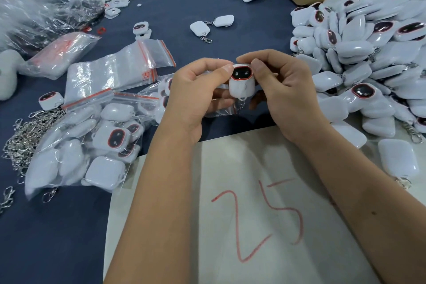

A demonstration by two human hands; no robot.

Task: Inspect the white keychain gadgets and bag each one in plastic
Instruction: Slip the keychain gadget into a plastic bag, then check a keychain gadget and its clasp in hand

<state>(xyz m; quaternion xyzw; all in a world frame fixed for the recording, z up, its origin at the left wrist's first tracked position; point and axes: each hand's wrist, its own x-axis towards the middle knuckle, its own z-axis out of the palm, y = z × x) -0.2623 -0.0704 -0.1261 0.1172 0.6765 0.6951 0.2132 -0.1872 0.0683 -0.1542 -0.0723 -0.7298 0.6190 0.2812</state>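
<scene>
Gadget (241,83) one, pinched between left hand (198,90); right hand (283,92).

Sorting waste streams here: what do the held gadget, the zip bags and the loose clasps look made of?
Gadget: apparently glossy white moulded plastic, with a dark shiny face ringed in red. Zip bags: thin clear plastic film, crinkled and glinting, with red seal strips. Clasps: silvery, bright, probably metal.
</scene>
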